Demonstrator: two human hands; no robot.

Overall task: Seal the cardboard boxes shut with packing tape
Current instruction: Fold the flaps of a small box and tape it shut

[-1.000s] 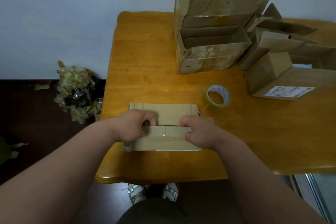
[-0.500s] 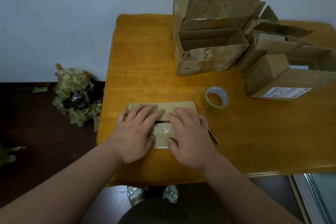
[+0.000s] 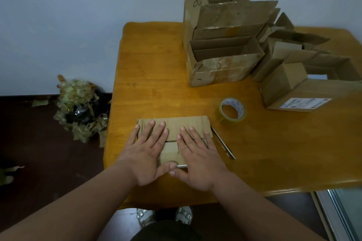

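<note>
Item: small box, flat on worktop, near front edge. Long axis runs L–R; flap seam runs the same way, under the palms.
Left hand, right hand: both spread flat, palms down, pressing flaps shut; gripping nothing.
Tape roll: qty 1, lying to the right of and beyond box, apart from it. Right hand nearer, so prob. the one to fetch it.
Blade-like tool: qty 1, just beside box, R side.
Open boxes: stacked at back R; count unclear, approx 5+.
</note>
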